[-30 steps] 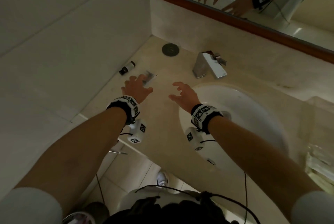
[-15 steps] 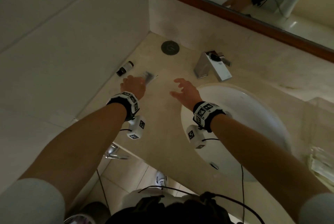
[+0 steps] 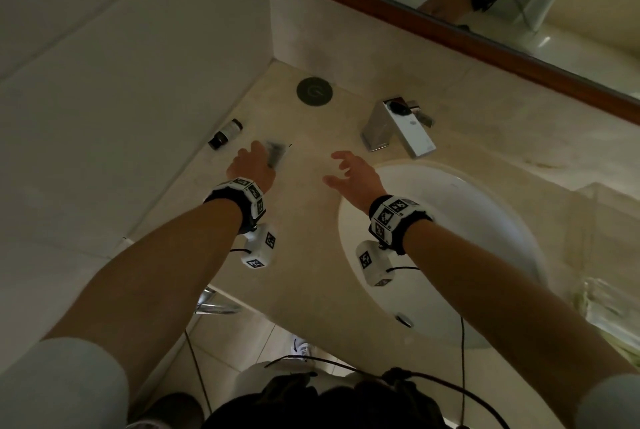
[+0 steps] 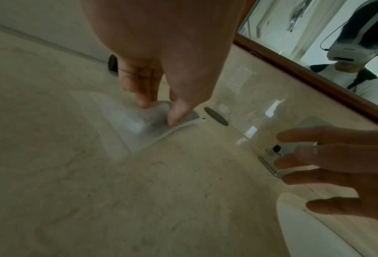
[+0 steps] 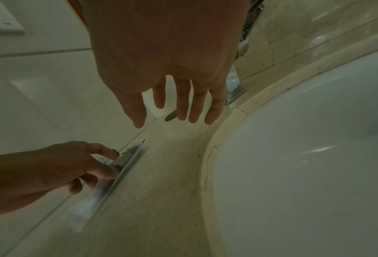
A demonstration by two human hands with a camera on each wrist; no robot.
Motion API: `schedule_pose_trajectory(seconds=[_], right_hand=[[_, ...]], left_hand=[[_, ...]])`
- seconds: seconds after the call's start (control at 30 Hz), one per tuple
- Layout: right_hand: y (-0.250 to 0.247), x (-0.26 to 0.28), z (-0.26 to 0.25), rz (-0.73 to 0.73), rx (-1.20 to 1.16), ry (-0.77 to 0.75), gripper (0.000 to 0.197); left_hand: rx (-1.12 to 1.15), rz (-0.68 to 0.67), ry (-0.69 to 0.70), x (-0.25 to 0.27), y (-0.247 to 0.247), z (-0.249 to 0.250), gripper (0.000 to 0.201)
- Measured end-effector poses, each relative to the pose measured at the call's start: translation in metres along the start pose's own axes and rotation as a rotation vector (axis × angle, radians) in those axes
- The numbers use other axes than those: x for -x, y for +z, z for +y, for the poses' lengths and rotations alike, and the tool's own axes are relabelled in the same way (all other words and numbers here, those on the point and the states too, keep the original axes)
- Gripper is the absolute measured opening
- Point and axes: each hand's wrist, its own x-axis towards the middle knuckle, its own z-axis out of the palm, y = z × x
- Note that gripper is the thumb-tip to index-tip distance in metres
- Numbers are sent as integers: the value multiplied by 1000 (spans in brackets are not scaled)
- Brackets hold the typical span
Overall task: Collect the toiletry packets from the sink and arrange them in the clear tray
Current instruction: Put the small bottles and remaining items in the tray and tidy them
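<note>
Fingertips of the left hand (image 4: 161, 57) pinch a clear toiletry packet (image 4: 139, 121) at its far end, thumb on one side and fingers on the other, while the rest of it lies flat on the beige counter (image 3: 304, 276). The packet sits near the side wall, just beside a small dark-capped bottle (image 3: 225, 134). The right hand (image 3: 353, 179) hovers over the counter with fingers spread, holding nothing, between the packet and the white sink basin (image 3: 467, 220). The clear tray (image 3: 609, 255) stands at the counter's right edge, well apart.
</note>
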Motion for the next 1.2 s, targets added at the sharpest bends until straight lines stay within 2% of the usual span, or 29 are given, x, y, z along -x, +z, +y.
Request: schedule_pose_trajectory(seconds=[0.1,0.3,0.57,0.73,0.9,1.07,1.2], right_hand=[[2,-2,0,-9,0,1,48],[5,-5,1,-24,-8,16,46],[1,-2,2,-82,-34,31,49],[3,-5,2,-171,-132,114,47],[5,-10,9,-145,-267,182,50],[1,-9,10,-174,-367,185,21],[6,-12,7,-154,-403,198,29]], left_hand=[[4,-26,-34,3,-3,8,50],[57,-75,-23,2,-9,18,32],[414,-217,18,2,-2,33,30],[575,-203,79,4,-3,50,24],[661,-176,104,7,-1,57,23],[755,-189,83,11,2,59,23],[800,-232,56,14,1,56,22]])
